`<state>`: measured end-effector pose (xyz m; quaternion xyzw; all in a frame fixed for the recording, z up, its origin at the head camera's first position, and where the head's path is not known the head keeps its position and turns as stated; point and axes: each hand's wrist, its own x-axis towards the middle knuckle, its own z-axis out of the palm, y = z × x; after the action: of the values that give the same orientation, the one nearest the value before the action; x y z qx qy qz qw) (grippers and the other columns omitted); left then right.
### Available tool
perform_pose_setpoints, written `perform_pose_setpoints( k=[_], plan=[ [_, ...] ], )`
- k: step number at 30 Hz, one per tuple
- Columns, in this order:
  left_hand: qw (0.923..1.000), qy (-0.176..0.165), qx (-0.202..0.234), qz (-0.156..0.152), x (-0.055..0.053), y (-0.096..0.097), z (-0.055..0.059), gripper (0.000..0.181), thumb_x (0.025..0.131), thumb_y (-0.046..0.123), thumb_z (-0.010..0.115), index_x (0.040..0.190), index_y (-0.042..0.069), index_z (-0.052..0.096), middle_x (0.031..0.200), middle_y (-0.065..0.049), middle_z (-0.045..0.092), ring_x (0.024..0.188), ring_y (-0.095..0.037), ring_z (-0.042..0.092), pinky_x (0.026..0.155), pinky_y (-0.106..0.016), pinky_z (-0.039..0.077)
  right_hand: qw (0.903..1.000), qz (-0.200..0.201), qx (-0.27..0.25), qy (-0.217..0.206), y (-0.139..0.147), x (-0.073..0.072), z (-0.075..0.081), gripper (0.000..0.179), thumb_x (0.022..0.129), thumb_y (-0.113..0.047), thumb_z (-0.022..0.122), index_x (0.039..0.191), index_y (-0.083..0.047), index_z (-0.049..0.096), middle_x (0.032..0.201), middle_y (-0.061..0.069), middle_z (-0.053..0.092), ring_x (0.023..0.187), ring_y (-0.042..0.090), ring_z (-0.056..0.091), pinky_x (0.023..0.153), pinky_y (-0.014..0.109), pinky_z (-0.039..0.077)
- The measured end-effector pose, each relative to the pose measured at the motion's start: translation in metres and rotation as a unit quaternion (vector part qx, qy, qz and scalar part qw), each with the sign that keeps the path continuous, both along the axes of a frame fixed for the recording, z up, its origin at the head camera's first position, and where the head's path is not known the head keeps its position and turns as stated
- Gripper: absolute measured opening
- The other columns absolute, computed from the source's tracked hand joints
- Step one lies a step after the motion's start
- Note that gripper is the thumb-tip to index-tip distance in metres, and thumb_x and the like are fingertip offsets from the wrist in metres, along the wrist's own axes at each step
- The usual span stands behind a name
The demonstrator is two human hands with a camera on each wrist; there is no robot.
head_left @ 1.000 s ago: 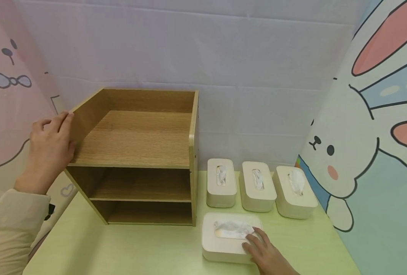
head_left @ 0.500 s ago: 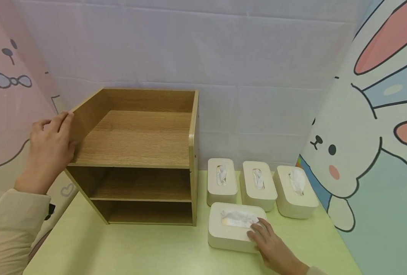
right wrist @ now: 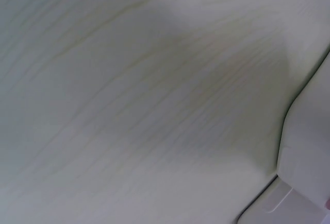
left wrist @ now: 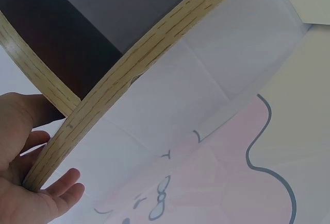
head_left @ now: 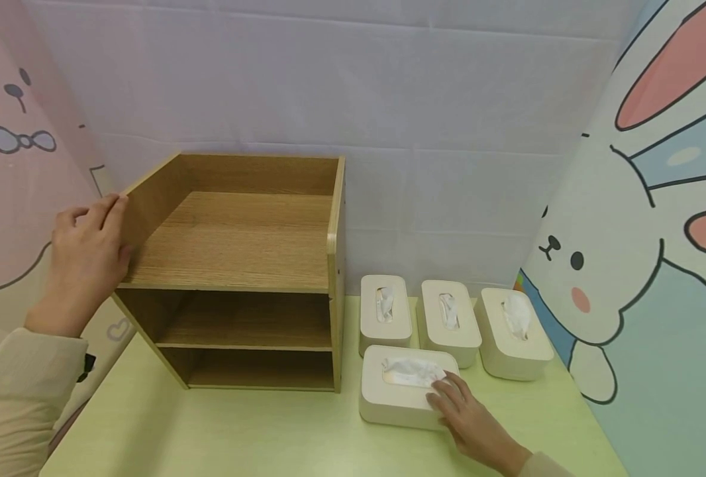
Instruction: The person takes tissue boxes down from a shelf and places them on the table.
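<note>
In the head view, my left hand (head_left: 87,265) grips the left side panel of a wooden desktop shelf (head_left: 240,242). The left wrist view shows the thumb and fingers of this left hand (left wrist: 26,203) on either side of the panel (left wrist: 129,77). My right hand (head_left: 478,424) holds the right end of a cream tissue box (head_left: 389,412), fingertips over its lid beside the tissue. That box lies crosswise on the table; the thumb is hidden. In the right wrist view, pale boxes (right wrist: 309,141) show at the right edge, the hand out of sight.
Behind the held box stand three more tissue boxes in a row: left (head_left: 367,305), middle (head_left: 433,331) and right (head_left: 514,361). All rest on the pale green table (head_left: 240,430). A white cloth wall (head_left: 436,132) closes the back; a rabbit-print wall (head_left: 615,265) stands at right.
My right hand has slid the crosswise tissue box away from me and slightly right, up close to the row of boxes. The left hand and shelf have stayed put.
</note>
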<state>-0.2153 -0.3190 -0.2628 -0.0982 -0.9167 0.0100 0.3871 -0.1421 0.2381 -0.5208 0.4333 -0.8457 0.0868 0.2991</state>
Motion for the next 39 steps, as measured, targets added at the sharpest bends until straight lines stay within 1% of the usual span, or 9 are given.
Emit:
perform_pose_setpoints(
  k=[6,10,16,22,26,31,33,36,39],
  plan=[
    [1.0000,0.005,-0.001,-0.006,-0.001,-0.001,0.000,0.069,0.065,-0.008,0.066,0.130,-0.009,0.040,0.125,-0.031,0.046,0.106,-0.049,0.041,0.092,-0.058,0.028,0.9997,0.006,-0.010,0.023,-0.002,-0.004,-0.002,0.038,0.099,-0.025,0.026,0.109,-0.004,0.056,0.112,0.015,0.056,0.106,0.037,0.051,0.090,0.039,0.041],
    [1.0000,0.007,-0.003,-0.005,-0.001,-0.002,-0.001,0.069,0.065,-0.008,0.066,0.130,-0.009,0.040,0.125,-0.031,0.046,0.107,-0.049,0.041,0.092,-0.058,0.029,0.9992,0.008,-0.011,0.037,-0.002,-0.009,-0.004,0.036,0.099,-0.025,0.029,0.109,-0.004,0.057,0.113,0.016,0.057,0.105,0.037,0.052,0.088,0.041,0.044],
    [0.9999,0.009,-0.008,0.000,0.000,-0.001,-0.002,0.069,0.066,-0.007,0.066,0.130,-0.008,0.040,0.126,-0.031,0.046,0.106,-0.050,0.041,0.092,-0.058,0.029,0.9996,0.006,-0.012,0.023,0.001,-0.012,-0.005,0.038,0.099,-0.027,0.028,0.111,-0.005,0.057,0.115,0.015,0.056,0.107,0.036,0.051,0.089,0.040,0.043],
    [0.9995,0.023,-0.023,-0.004,0.000,-0.001,-0.001,0.070,0.063,-0.006,0.067,0.128,-0.008,0.041,0.123,-0.031,0.048,0.100,-0.053,0.042,0.087,-0.060,0.032,0.9996,-0.006,-0.003,0.026,0.001,-0.013,-0.003,0.039,0.099,-0.029,0.027,0.111,-0.007,0.057,0.115,0.014,0.057,0.106,0.035,0.052,0.095,0.049,0.039],
    [0.9996,0.011,-0.025,-0.001,0.001,-0.001,0.002,0.069,0.065,-0.003,0.067,0.128,-0.007,0.041,0.125,-0.031,0.047,0.098,-0.055,0.042,0.085,-0.063,0.033,0.9997,-0.023,0.006,0.006,-0.001,-0.013,0.003,0.044,0.099,-0.032,0.021,0.111,-0.009,0.056,0.114,0.012,0.056,0.106,0.034,0.051,0.086,0.060,0.043],
    [0.9987,-0.049,-0.010,0.011,0.003,0.002,0.007,0.068,0.071,0.002,0.065,0.133,-0.003,0.036,0.131,-0.030,0.041,0.104,-0.056,0.038,0.084,-0.068,0.030,0.9982,-0.050,0.017,-0.029,-0.002,-0.010,0.011,0.050,0.098,-0.036,0.015,0.111,-0.010,0.056,0.114,0.014,0.056,0.107,0.036,0.051,0.082,0.064,0.042],
    [0.9974,-0.071,0.000,0.015,0.006,0.004,0.008,0.068,0.074,0.004,0.063,0.135,-0.001,0.034,0.134,-0.029,0.038,0.108,-0.056,0.035,0.085,-0.068,0.028,0.9979,-0.057,0.011,-0.028,-0.002,-0.009,0.016,0.049,0.098,-0.037,0.019,0.110,-0.009,0.057,0.115,0.016,0.056,0.107,0.037,0.051,0.083,0.064,0.041],
    [0.9980,-0.063,0.005,0.008,0.010,0.010,0.007,0.064,0.077,0.008,0.061,0.134,0.000,0.036,0.134,-0.027,0.039,0.111,-0.054,0.034,0.086,-0.066,0.027,0.9967,-0.076,-0.012,-0.026,-0.003,-0.007,0.026,0.045,0.098,-0.038,0.028,0.111,-0.006,0.057,0.115,0.017,0.056,0.107,0.038,0.050,0.083,0.065,0.039],
    [0.9996,-0.026,0.007,-0.012,0.020,0.021,0.002,0.059,0.077,0.010,0.062,0.131,0.000,0.040,0.133,-0.025,0.042,0.114,-0.051,0.034,0.086,-0.064,0.027,0.9923,-0.113,-0.038,-0.035,-0.003,-0.007,0.040,0.047,0.096,-0.040,0.037,0.116,-0.003,0.056,0.120,0.019,0.053,0.111,0.041,0.047,0.085,0.067,0.036]
  ],
)
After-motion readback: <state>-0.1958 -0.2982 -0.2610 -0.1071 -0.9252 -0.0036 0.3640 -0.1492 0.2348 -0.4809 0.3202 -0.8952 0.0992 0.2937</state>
